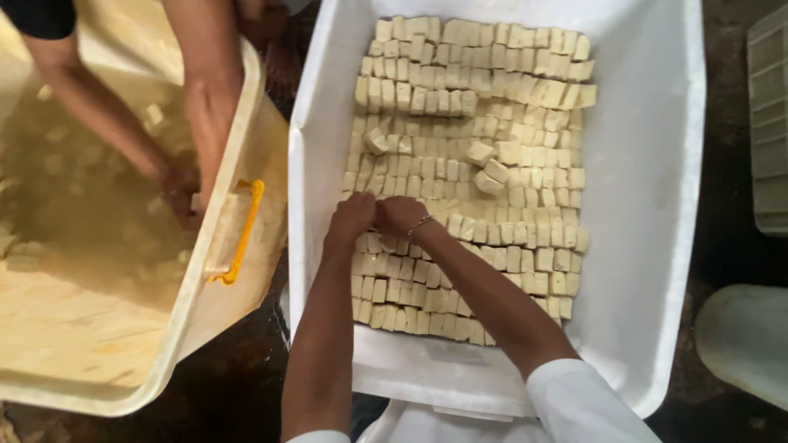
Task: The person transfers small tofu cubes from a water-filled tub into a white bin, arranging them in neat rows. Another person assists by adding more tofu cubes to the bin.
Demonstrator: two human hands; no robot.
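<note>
Our left hand (351, 215): we have it knuckles up on the pale cubes (476, 164), fingers curled down among them near the left side of the block; we cannot tell whether it grips a piece.
Our right hand (400, 215): it sits just beside the left one, touching it, fingers bent down onto the same row; a thin bracelet (419, 223) circles the wrist, and we cannot tell if anything is pinched under the fingers.
Our sleeves: white cuffs show at the near edge, the right one (587, 402) wider in view.
Pale cubes: we see them packed in tight rows across the floor of the white tub (657, 205), from the far wall down to the near end; a few lie tilted and loose on top, in the middle of the block.
White tub: it fills the centre and right, with its bare right wall beside the cubes.
Yellowish tub (209, 271): it stands to the left, just beside the white one, holding cloudy liquid with more cubes sunk in it; a yellow handle (240, 234) hangs on its right rim.
Another person's hand (182, 193): it reaches into the cloudy liquid near that rim, partly under the surface.
Floor (238, 377): dark, showing between the tubs.
Far right: a grey crate (770, 123) and a pale rounded container (743, 340) at the edge.
</note>
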